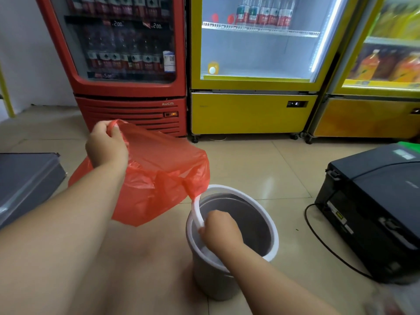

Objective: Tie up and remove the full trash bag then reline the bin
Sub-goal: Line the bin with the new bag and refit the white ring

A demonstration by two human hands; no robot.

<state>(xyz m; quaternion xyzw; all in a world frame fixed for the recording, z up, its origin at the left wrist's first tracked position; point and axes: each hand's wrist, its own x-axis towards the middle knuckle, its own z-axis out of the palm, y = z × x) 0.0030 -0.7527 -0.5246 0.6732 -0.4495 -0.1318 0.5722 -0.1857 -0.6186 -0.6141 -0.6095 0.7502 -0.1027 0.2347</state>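
Observation:
A small grey bin (pixel 213 276) with a white rim ring stands on the tiled floor, its inside bare. A red plastic bag (pixel 159 169) hangs spread out above and left of the bin. My left hand (pixel 106 146) grips the bag's upper edge up high. One corner of the bag reaches down to the white ring at the bin's left side. My right hand (pixel 221 230) is inside the bin's mouth, closed on the white rim ring (pixel 197 212), which is lifted off the bin on that side.
A red drinks fridge (pixel 127 64) and two yellow ones (pixel 254 64) stand close behind. A black printer-like machine (pixel 372 208) with a cable sits on the floor at right. A grey box (pixel 25 180) lies at left.

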